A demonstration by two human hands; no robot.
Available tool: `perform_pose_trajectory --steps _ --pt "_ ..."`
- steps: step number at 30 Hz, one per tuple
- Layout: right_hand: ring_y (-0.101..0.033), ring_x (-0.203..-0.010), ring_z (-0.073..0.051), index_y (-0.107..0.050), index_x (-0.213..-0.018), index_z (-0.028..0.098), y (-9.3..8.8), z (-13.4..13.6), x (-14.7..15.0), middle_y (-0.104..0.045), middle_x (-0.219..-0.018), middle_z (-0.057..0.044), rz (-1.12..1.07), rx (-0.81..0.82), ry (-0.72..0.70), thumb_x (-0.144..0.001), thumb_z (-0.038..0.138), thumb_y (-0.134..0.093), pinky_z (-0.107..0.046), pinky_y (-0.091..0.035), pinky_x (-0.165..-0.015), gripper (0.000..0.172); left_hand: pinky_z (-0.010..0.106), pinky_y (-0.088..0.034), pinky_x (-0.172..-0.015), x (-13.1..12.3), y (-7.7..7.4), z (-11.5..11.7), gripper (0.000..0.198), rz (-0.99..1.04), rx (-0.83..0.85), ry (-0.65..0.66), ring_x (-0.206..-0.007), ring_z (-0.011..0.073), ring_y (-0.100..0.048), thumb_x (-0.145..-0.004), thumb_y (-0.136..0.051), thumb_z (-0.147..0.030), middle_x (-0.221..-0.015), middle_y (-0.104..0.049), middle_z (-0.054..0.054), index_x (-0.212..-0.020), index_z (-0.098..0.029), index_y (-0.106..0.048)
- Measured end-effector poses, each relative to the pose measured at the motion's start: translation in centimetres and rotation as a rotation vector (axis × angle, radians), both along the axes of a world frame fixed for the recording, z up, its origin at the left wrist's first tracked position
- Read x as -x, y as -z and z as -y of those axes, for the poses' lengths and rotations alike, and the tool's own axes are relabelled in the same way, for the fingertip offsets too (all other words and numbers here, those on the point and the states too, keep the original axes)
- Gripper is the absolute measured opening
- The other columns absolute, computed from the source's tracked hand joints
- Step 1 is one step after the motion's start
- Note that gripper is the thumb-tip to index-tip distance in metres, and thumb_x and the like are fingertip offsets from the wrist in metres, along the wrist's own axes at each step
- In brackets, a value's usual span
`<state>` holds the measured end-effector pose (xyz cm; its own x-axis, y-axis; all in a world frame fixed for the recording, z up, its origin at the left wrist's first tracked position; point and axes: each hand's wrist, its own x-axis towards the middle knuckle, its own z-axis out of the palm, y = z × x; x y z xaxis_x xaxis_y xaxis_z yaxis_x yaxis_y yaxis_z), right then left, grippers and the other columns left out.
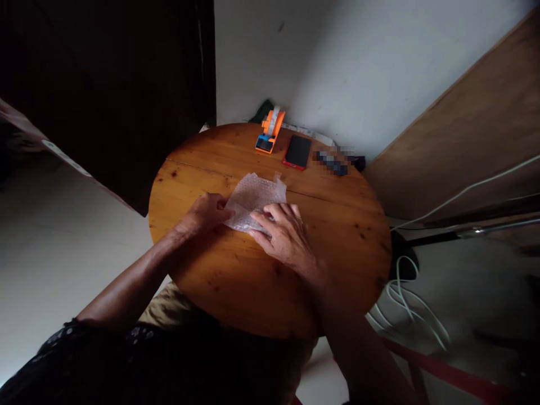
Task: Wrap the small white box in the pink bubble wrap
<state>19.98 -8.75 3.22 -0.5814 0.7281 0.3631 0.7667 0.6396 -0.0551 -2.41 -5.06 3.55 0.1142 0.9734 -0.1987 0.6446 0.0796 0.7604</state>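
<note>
A piece of clear bubble wrap (259, 194) lies on the round wooden table (236, 281) in front of me. My left hand (210, 211) pinches its left edge between thumb and fingers. On the lower right part of the wrap rests my right hand (282, 229), palm down with fingers spread and slightly bent. A small strip of tape seems to stick up at the wrap's upper right corner. Whether anything lies inside or under the wrap, I cannot tell.
Behind the wrap stand an orange tape dispenser (272, 126), a phone with a red edge (297, 152) and a blurred dark object (332, 162). A white wall rises behind the table. White cables (405, 298) lie coiled on the floor at the right.
</note>
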Motion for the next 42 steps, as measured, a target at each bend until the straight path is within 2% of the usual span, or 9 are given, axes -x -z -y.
perform_pose_trajectory --steps 3,6,13,21,25,30,34,39,42 --pt "-0.054 -0.097 -0.026 -0.07 -0.11 0.022 0.1 0.0 0.0 -0.065 -0.104 -0.009 0.004 -0.002 0.004 -0.096 0.039 -0.06 -0.041 -0.035 -0.085 0.024 0.022 -0.033 -0.048 -0.7 0.1 0.3 0.013 0.308 0.171 -0.02 -0.046 0.0093 -0.046 -0.078 -0.061 -0.026 -0.054 -0.053 -0.004 -0.08 -0.015 -0.067" --pt "-0.056 -0.097 -0.027 -0.07 -0.107 0.02 0.3 -0.2 0.0 -0.066 -0.104 -0.01 -0.003 0.01 0.006 -0.095 0.039 -0.061 -0.042 -0.037 -0.086 0.024 0.021 -0.032 -0.045 -2.1 -1.0 0.7 0.012 0.432 0.194 0.005 -0.043 0.0075 -0.044 -0.08 -0.064 -0.027 -0.053 -0.054 -0.004 -0.078 -0.015 -0.064" --pt "-0.062 -0.105 -0.033 -0.056 -0.127 0.018 0.5 -0.4 -0.2 -0.072 -0.11 -0.014 -0.187 0.112 0.054 -0.087 0.036 -0.068 -0.047 -0.042 -0.092 0.046 0.02 -0.035 -0.05 -4.9 -2.2 1.4 0.023 0.376 0.07 0.15 -0.054 0.0084 -0.048 -0.074 -0.063 -0.031 -0.064 -0.06 -0.002 -0.087 -0.013 -0.072" --pt "-0.064 -0.108 -0.029 -0.054 -0.133 0.023 -0.9 -0.5 -2.2 -0.071 -0.114 -0.009 -0.369 0.35 -0.04 -0.078 0.027 -0.072 -0.048 -0.048 -0.099 0.059 0.024 -0.039 -0.059 -3.1 -1.7 1.9 0.042 0.348 -0.093 0.449 -0.067 0.0119 -0.05 -0.067 -0.049 -0.022 -0.075 -0.061 0.0 -0.099 -0.012 -0.074" --pt "-0.066 -0.107 -0.025 -0.055 -0.135 0.025 -1.9 -0.5 -3.2 -0.071 -0.114 -0.007 -0.469 0.495 -0.057 -0.081 0.023 -0.062 -0.045 -0.051 -0.097 0.054 0.024 -0.041 -0.06 -3.1 -1.3 1.8 0.042 0.335 -0.093 0.471 -0.068 0.012 -0.053 -0.072 -0.05 -0.019 -0.079 -0.063 0.001 -0.107 -0.014 -0.074" --pt "-0.066 -0.104 -0.024 -0.065 -0.12 0.022 -2.3 -0.3 -4.2 -0.071 -0.118 -0.008 -0.498 0.557 0.109 -0.085 0.026 -0.061 -0.035 -0.052 -0.08 0.035 0.028 -0.051 -0.069 -3.9 0.6 1.9 0.028 0.186 -0.398 0.471 -0.075 0.0147 -0.061 -0.084 -0.059 -0.022 -0.089 -0.068 0.006 -0.106 -0.017 -0.076" --pt "-0.064 -0.101 -0.024 -0.068 -0.11 0.022 -1.8 0.5 -5.5 -0.071 -0.114 -0.007 -0.497 0.52 0.297 -0.088 0.036 -0.063 -0.035 -0.05 -0.08 0.027 0.035 -0.057 -0.082 -3.7 1.7 1.5 0.027 0.088 -0.589 0.513 -0.097 0.0208 -0.066 -0.085 -0.064 -0.024 -0.113 -0.065 0.012 -0.109 -0.018 -0.075" --pt "-0.06 -0.107 -0.024 -0.067 -0.092 0.02 -0.9 2.8 -5.5 -0.059 -0.126 -0.011 -0.63 0.481 0.433 -0.083 0.045 -0.067 -0.034 -0.049 -0.08 0.026 0.044 -0.056 -0.097 -3.6 2.5 1.2 0.026 0.113 -0.71 0.564 -0.114 0.0267 -0.063 -0.084 -0.064 -0.02 -0.124 -0.063 0.014 -0.109 -0.016 -0.072" --pt "-0.061 -0.094 -0.021 -0.065 -0.087 0.02 -0.8 4.0 -5.0 -0.063 -0.11 -0.008 -0.684 0.544 0.514 -0.085 0.048 -0.065 -0.032 -0.047 -0.075 0.028 0.043 -0.056 -0.097 -3.8 2.7 1.2 0.028 0.124 -0.714 0.574 -0.114 0.0262 -0.063 -0.082 -0.064 -0.018 -0.124 -0.065 0.013 -0.109 -0.017 -0.07"
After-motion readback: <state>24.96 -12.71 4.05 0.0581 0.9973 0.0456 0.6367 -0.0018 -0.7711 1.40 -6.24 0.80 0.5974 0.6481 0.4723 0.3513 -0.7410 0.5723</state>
